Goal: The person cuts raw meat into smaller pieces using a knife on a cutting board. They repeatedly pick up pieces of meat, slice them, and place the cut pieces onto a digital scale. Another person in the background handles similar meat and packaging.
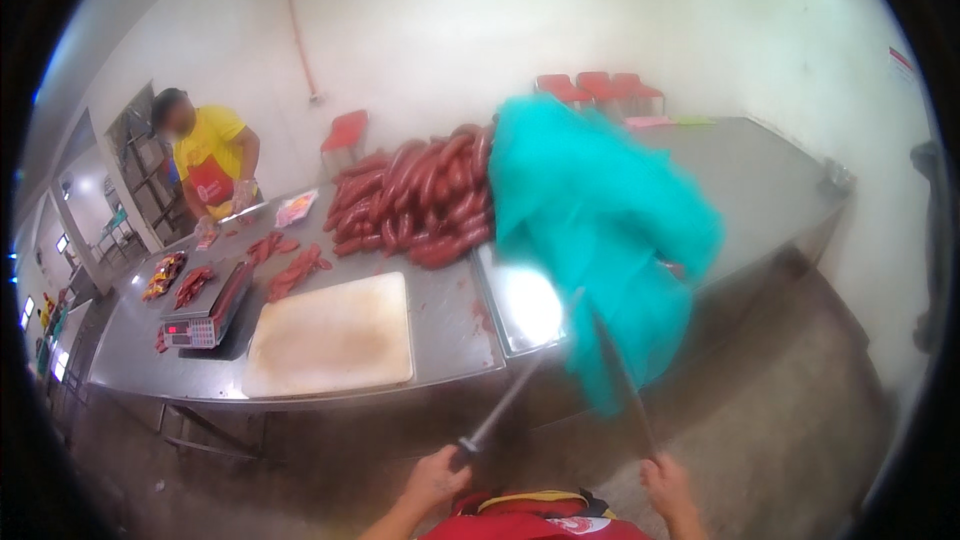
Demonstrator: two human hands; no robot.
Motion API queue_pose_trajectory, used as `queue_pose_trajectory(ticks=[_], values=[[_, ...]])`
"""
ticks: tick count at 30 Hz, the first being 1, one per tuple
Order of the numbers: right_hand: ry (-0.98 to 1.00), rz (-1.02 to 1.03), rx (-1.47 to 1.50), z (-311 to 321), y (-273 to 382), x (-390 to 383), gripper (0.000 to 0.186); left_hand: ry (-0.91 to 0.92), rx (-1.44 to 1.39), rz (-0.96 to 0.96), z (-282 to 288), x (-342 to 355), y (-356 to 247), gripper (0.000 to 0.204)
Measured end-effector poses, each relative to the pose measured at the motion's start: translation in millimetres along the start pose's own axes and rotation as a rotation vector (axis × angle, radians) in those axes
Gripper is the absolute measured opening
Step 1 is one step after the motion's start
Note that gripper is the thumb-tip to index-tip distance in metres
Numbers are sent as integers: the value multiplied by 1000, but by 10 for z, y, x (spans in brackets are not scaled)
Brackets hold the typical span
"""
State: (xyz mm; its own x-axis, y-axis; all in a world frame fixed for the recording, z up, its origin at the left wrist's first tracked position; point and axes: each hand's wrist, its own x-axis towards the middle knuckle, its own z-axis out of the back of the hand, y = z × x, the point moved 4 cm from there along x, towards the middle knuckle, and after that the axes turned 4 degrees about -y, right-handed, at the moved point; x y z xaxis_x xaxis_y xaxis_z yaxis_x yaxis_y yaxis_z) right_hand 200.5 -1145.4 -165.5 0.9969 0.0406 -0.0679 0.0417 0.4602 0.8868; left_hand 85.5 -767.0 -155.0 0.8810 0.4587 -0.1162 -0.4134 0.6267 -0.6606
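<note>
At the lower edge, my left hand (pixel 435 478) is closed round the dark handle of a honing steel (pixel 508 400), its rod slanting up and to the right. My right hand (pixel 664 483) grips a knife (pixel 626 378), whose blade points up and to the left. The tips of both lie close together; whether they touch I cannot tell. Beyond them a turquoise plastic sheet or bag (pixel 590 200) hangs over the table's front edge. A large heap of red sausages (pixel 425 195) lies left of it, partly covered by it.
A worn white cutting board (pixel 335 332) lies on the steel table (pixel 440 310), right of a digital scale (pixel 205 315) bearing sliced sausage. More slices (pixel 298 272) and several packs (pixel 164 276) lie nearby. A co-worker (pixel 212 155) in yellow stands at the far left. Red chairs (pixel 600 88) stand behind.
</note>
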Motion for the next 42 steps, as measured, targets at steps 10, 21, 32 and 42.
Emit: queue_pose_trajectory(ticks=[10, 21, 32, 42], values=[[28, 380, -223, -723, 298, 139, 32, 192, 40, -174, -331, -13, -252, 47], [78, 540, -253, -943, 423, 8, 31, 246, -9, -116, -369, 6, -186, 43], [-454, 3, -638, 783, -466, 153, 41, -6, 17, 83, 88, -187, 432, 45], [-235, -333, -601, 336, -1159, -481, 56, 60, -93, -6, -71, -172, 216, 35]])
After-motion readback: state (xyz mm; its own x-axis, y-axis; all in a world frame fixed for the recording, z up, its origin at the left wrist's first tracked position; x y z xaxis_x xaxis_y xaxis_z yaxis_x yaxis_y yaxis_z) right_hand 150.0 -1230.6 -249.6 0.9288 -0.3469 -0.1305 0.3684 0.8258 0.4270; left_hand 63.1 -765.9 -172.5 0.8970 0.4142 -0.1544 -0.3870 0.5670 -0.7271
